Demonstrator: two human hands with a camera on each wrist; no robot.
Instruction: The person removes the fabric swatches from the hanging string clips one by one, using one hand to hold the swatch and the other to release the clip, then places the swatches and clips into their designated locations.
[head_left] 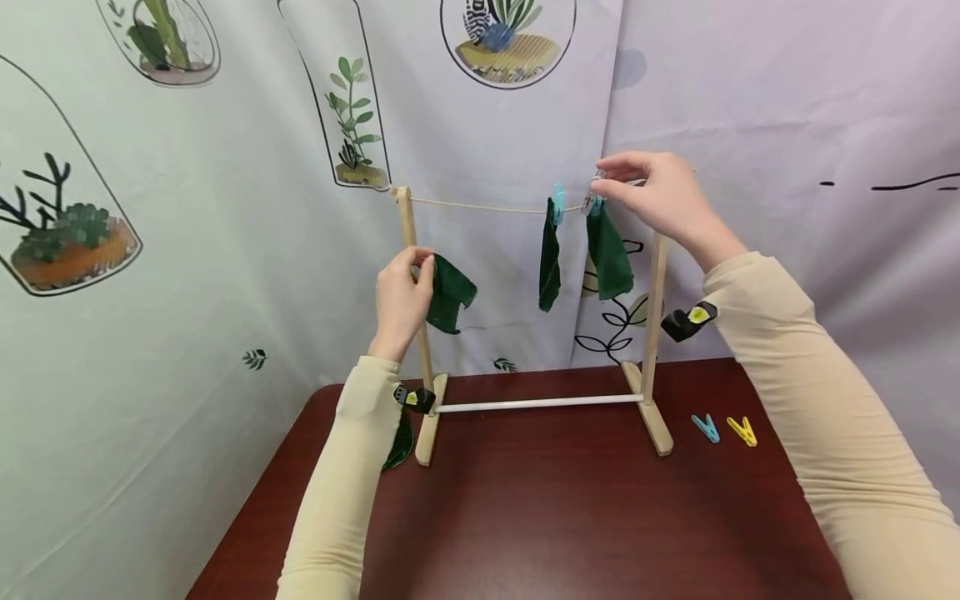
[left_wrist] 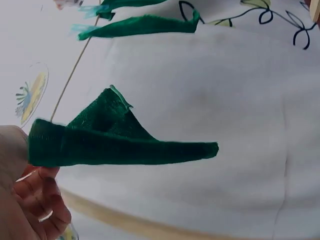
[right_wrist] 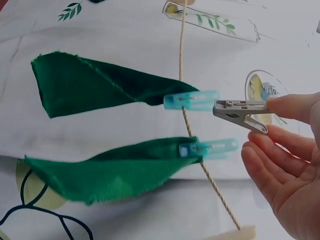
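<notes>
My left hand (head_left: 402, 298) pinches a small dark green cloth (head_left: 452, 293) near the rack's left post; in the left wrist view the cloth (left_wrist: 120, 147) droops in folds from the fingers. Raised at the right part of the line, my right hand (head_left: 663, 196) pinches a grey clothespin (right_wrist: 240, 109) between thumb and fingers. Two more green cloths hang from the rope (head_left: 487, 207), the nearer-to-middle cloth (head_left: 550, 265) and the right-hand cloth (head_left: 611, 254). Each is gripped at its top by a light blue clothespin, such as the left one (head_left: 557, 204).
The wooden rack (head_left: 652, 317) stands on a dark red table (head_left: 555, 508), a white bar (head_left: 540, 404) joining its feet. A blue clothespin (head_left: 705, 428) and a yellow clothespin (head_left: 742, 431) lie at right. Some green cloth (head_left: 400, 442) shows behind the left forearm. A printed curtain hangs behind.
</notes>
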